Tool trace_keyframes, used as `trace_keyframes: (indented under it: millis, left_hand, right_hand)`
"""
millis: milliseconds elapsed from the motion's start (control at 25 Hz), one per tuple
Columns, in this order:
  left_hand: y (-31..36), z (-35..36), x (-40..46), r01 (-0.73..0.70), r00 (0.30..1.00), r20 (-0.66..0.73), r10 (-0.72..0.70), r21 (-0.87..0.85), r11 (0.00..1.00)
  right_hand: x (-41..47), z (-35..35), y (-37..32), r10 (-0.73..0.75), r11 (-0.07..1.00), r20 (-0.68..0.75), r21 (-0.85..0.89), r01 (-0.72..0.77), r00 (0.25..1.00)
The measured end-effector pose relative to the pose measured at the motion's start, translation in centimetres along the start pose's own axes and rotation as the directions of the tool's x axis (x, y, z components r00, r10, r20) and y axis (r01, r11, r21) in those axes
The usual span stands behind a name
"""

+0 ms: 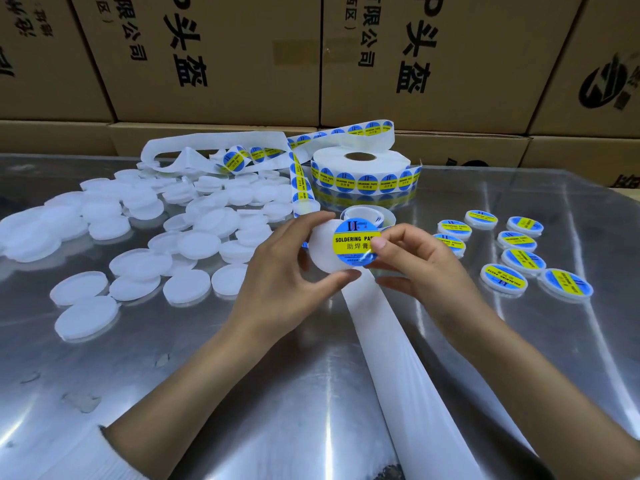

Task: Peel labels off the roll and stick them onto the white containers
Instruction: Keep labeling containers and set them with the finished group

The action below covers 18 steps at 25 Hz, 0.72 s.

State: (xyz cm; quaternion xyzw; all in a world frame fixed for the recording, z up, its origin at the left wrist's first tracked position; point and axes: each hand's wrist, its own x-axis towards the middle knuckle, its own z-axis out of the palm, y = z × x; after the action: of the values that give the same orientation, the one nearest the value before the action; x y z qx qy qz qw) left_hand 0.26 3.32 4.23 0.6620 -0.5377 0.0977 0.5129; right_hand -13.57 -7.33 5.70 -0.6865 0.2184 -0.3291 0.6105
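My left hand grips a round white container by its rim above the table's middle. My right hand pinches a round blue and yellow label and holds it against the container's right half. The label roll stands upright behind the hands, its strip of labels looping up and down to the hands. Bare white backing paper trails from under the hands toward me.
Several unlabelled white containers lie heaped at the left on the shiny metal table. Several labelled containers sit at the right. Used backing paper curls at the back left. Cardboard boxes wall the far side.
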Motion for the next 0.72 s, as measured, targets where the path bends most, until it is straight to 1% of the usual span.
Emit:
trace_keyframes:
  millis: [120,360,720]
  left_hand:
    - [0.33,-0.05,-0.05,-0.034,0.999,-0.012,0.034,0.000,0.999]
    - [0.62,-0.03,-0.20,-0.069,0.997,0.020,0.068,0.015,0.998]
    - [0.76,-0.08,-0.31,-0.097,0.995,0.030,0.096,0.050,0.994]
  right_hand:
    - [-0.28,0.39,-0.01,0.000,1.000,0.035,-0.003,0.000,0.999]
    - [-0.42,0.58,-0.26,-0.014,1.000,0.028,0.002,0.014,1.000]
    - [-0.43,0.79,-0.37,-0.058,0.998,-0.005,-0.011,0.058,0.998]
